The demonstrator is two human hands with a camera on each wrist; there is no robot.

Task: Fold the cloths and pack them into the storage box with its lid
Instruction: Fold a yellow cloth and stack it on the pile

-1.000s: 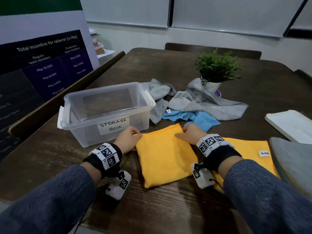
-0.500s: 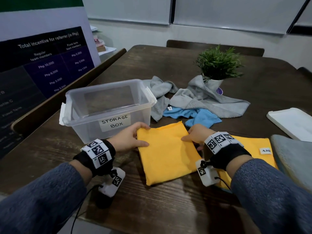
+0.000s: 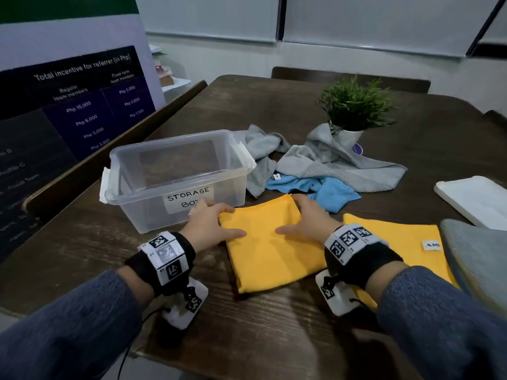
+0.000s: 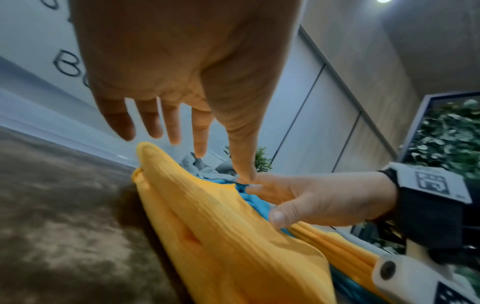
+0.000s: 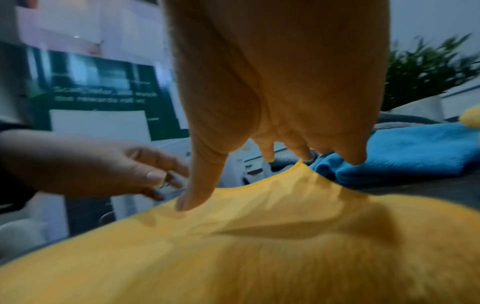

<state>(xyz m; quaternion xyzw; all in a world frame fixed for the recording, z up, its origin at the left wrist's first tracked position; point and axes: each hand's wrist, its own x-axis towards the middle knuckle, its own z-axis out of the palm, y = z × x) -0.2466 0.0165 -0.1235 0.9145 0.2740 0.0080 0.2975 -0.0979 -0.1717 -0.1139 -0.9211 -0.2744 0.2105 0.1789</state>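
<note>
Between the two hands, on the dark wooden table (image 3: 274, 111), lies a folded yellow microfibre cloth (image 3: 271, 250), a neat rectangle just in front of the clear plastic storage box (image 3: 175, 182) with its handwritten "STORAGE BOX" label. The left hand (image 3: 208, 229) rests at the cloth's far left corner with fingers spread and nearly straight; from the left wrist view they hover just above the edge and close on nothing. The right hand (image 3: 310, 223) lies flat at the far right corner, thumb touching the fabric, fingers extended, not gripping either.

As for progress, I would judge it early. The box looks empty, so nothing is packed yet. This yellow cloth appears folded, or one fold short of it, and looks ready to be lifted into the box beside it. A second yellow cloth with a white tag (image 3: 397, 242) lies flat under the right forearm and seems at most partly folded. Farther back, a crumpled blue cloth (image 3: 329, 190) and rumpled grey towels (image 3: 343, 165) lie in a heap against the small potted green plant (image 3: 354, 111), none of them folded. A white flat rectangular lid (image 3: 474, 198) sits well apart at the right edge, not yet needed. A grey cushioned chair edge (image 3: 480, 256) shows nearer the right arm.
</note>
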